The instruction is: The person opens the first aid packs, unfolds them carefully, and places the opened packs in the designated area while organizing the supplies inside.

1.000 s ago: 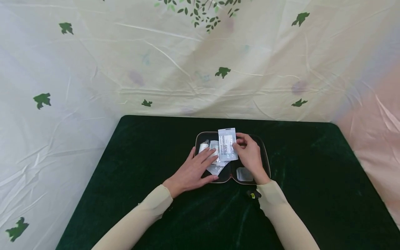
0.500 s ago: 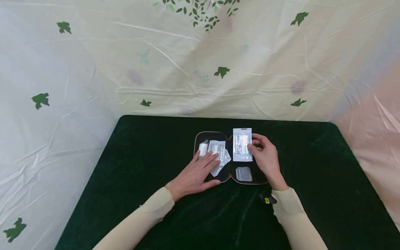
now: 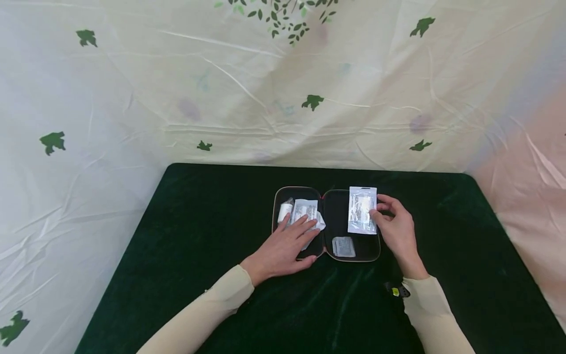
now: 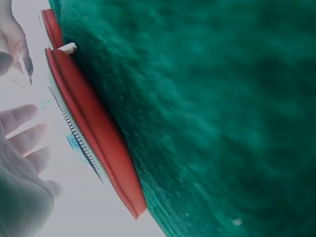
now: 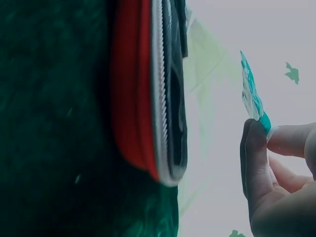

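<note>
An unzipped case [image 3: 338,209] lies open like a book on the table, its lining black and its outside red [image 4: 98,123]. My right hand [image 3: 400,231] pinches a flat white printed packet [image 3: 362,210] by its right edge, above the right half of the case. Seen edge-on in the right wrist view, this packet [image 5: 253,96] is clear and teal between thumb and fingers. My left hand [image 3: 283,250] spreads its fingers over the left half, where a white roll [image 3: 285,211] and white packets [image 3: 305,207] lie partly covered. Whether it touches them I cannot tell.
Small clear-wrapped squares [image 3: 343,247] sit in the near part of the case's right half. Dark green velvet covers the table [image 3: 212,211]. Behind it hangs a pale cloth [image 3: 247,98] with green printed shapes.
My right hand has carried the packet rightward, from over the left half of the case to over the right half. The left hand has stayed nearly in place.
</note>
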A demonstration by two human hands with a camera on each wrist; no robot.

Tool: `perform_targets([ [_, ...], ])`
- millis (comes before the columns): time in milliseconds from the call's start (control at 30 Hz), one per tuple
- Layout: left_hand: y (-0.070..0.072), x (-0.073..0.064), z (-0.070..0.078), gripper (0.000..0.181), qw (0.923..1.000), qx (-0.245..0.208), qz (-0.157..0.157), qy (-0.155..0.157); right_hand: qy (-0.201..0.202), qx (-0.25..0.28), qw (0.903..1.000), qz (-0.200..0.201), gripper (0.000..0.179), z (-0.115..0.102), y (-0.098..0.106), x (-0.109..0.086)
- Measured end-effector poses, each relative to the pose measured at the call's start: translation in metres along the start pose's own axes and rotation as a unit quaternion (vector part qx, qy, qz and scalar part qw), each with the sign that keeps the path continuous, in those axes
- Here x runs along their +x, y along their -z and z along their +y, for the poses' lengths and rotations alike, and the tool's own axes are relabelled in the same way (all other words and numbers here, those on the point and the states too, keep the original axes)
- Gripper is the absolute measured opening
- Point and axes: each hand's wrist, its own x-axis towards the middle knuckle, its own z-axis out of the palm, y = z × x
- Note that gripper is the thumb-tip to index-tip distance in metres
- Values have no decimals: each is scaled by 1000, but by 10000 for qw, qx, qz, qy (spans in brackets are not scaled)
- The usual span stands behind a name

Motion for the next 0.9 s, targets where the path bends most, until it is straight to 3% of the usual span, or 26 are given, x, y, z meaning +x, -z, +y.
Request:
perform_targets([
  [267,-2,12,6,66,9997,153,9,179,2,-269,9996,27,50,14,8,2],
  [600,-5,18,5,65,9977,318,-347,490,150,-769,9969,-20,48,29,10,13],
  [900,-9,20,4,64,9971,400,-435,480,373,-1326,9902,-223,46,27,2,21],
])
